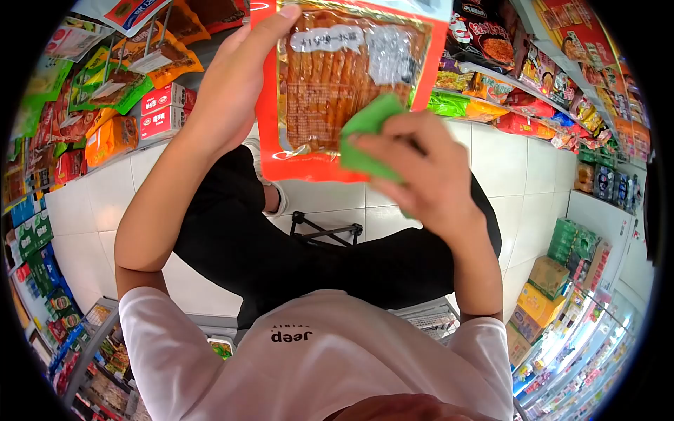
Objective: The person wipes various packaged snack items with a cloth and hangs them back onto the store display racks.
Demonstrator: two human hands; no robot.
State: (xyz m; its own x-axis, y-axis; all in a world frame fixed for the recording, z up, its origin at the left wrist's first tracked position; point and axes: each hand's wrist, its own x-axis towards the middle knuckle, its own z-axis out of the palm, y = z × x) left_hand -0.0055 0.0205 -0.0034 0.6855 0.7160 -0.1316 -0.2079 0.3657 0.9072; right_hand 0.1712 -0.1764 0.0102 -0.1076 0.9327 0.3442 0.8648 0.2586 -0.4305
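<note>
My left hand (230, 84) grips the left edge of a red-bordered snack packet (319, 95), its thumb lying along the front near the top. Through the packet's clear window show brown strips of food, a white label and a silvery patch. My right hand (430, 165) is closed on a green cloth (371, 144), which lies over the packet's lower right part. The packet is held up in front of me, above my knees, and its top runs out of view.
Hanging snack bags (112, 140) and red boxes (163, 112) fill the shelving on the left. More bagged food (484, 38) lines the right shelves. A black folding stool leg (326, 230) stands on the tiled floor (519, 175). Stacked cartons (539, 302) are at lower right.
</note>
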